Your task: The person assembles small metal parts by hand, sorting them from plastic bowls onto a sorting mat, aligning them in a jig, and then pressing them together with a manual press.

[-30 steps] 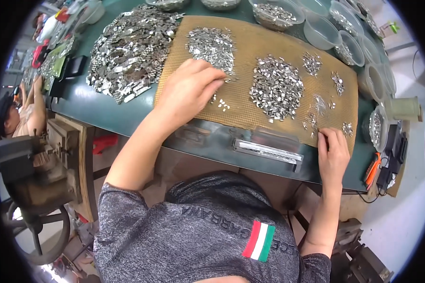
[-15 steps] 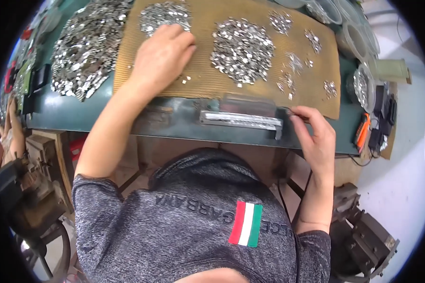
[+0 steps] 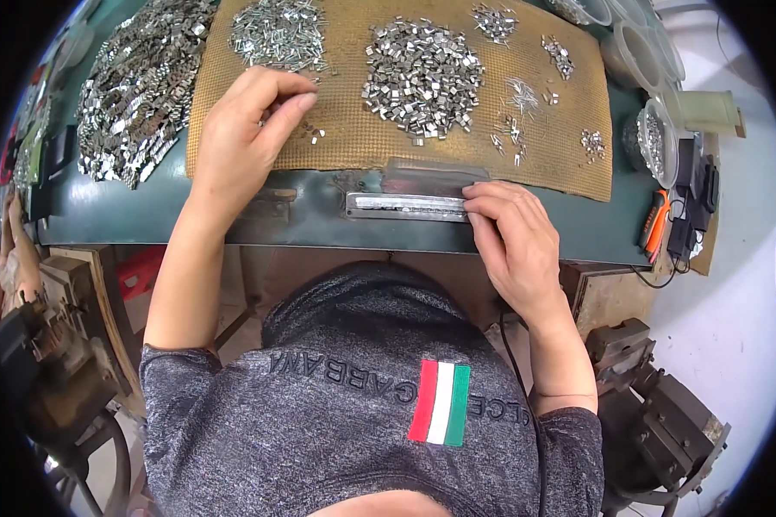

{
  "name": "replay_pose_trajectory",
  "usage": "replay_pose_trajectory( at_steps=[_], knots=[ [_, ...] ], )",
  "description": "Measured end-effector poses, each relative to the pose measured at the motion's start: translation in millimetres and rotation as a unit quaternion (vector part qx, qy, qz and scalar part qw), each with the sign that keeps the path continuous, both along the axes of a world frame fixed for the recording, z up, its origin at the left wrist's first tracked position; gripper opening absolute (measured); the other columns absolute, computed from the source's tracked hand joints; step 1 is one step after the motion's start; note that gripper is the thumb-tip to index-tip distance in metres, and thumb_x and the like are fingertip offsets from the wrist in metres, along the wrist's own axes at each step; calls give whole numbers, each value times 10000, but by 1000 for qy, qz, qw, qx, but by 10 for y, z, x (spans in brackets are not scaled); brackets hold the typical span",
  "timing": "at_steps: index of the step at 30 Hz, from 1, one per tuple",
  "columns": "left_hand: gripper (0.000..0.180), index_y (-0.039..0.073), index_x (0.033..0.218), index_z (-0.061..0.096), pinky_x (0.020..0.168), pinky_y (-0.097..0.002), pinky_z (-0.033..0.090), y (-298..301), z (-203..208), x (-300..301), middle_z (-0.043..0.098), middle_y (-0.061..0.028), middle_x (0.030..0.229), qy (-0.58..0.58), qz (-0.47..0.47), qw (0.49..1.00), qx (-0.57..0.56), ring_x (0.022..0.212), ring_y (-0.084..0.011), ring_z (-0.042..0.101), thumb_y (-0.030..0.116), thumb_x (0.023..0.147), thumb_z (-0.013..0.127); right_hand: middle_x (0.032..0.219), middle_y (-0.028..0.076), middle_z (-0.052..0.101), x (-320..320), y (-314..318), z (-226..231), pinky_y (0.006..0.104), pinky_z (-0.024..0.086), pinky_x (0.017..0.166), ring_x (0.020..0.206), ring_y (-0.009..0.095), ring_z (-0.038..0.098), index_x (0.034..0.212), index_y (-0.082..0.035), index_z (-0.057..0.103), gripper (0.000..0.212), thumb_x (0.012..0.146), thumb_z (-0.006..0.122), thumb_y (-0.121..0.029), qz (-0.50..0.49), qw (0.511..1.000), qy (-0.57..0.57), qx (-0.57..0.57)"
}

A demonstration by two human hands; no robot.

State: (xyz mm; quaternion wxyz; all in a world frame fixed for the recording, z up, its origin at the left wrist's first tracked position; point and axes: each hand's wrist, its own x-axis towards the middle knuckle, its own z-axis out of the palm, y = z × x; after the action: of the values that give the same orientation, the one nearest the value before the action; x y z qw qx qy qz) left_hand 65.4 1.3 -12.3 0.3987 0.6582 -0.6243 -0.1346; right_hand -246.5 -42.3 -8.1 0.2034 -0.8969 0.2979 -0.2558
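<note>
My left hand (image 3: 243,138) hovers over the near left of the ribbed tan mat (image 3: 336,142). Its thumb and forefinger are pinched together; anything between them is too small to make out. Beyond it lies a heap of thin metal pins (image 3: 278,36). Small blocky metal pieces (image 3: 422,79) form a larger heap in the mat's middle. At the table's front edge sits a long, narrow metal channel (image 3: 401,203) with a bright strip along it. My right hand (image 3: 517,237) closes its fingers and thumb around the channel's right end, hiding that end.
A broad pile of linked metal pieces (image 3: 142,86) covers the left of the green table (image 3: 319,233). Smaller clusters of parts (image 3: 592,145) dot the mat's right. Plastic tubs (image 3: 655,142) and orange-handled pliers (image 3: 655,226) lie at the right. Another person's arm (image 3: 24,250) shows far left.
My left hand has drawn back from the pin heap toward me. My right hand has moved left from beside the channel onto its right end. The whole view has shifted slightly.
</note>
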Motion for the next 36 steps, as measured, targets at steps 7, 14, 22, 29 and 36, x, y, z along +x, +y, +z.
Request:
replay_pose_trajectory(
  at_steps=[7, 14, 22, 29, 36],
  knots=[
    [141, 12, 1025, 686, 720, -273, 515, 169, -45, -95, 691, -56, 930, 79, 5, 996, 49, 795, -150, 644, 89, 924, 748, 1046, 97, 738, 76, 16, 74, 425, 547, 947, 979, 289, 712, 975, -25, 660, 159, 848, 722, 49, -8, 999, 34, -33],
    [175, 27, 1078, 696, 748, -278, 546, 227, -68, -189, 715, -64, 945, 88, -9, 995, 41, 854, -157, 703, 76, 919, 748, 1125, 103, 745, 5, 89, 45, 449, 545, 979, 1055, 283, 720, 1046, -33, 702, 207, 850, 735, 26, -12, 995, 64, -77],
    [175, 43, 1072, 732, 731, -312, 543, 250, 1, -281, 730, -89, 963, 59, -26, 997, 52, 836, -213, 708, 50, 897, 747, 1129, 116, 750, -171, -139, 13, 396, 575, 899, 1047, 293, 720, 1148, -41, 730, 274, 879, 719, 13, -44, 999, 11, -9],
    [134, 39, 990, 728, 730, -358, 530, 192, 20, -409, 691, -91, 904, -3, -87, 996, -23, 841, -266, 683, 28, 859, 750, 987, 39, 705, -230, -624, -147, 368, 554, 746, 878, 255, 681, 1042, -115, 750, 150, 894, 743, -92, -138, 979, 79, -128],
    [118, 12, 1023, 721, 786, -324, 545, 280, -12, -599, 737, -104, 974, 129, -147, 978, 73, 908, -232, 711, 4, 905, 724, 954, 57, 689, -186, -647, -83, 373, 540, 744, 876, 266, 674, 977, -68, 708, 98, 883, 737, -70, -124, 978, 111, -124]
  ],
)
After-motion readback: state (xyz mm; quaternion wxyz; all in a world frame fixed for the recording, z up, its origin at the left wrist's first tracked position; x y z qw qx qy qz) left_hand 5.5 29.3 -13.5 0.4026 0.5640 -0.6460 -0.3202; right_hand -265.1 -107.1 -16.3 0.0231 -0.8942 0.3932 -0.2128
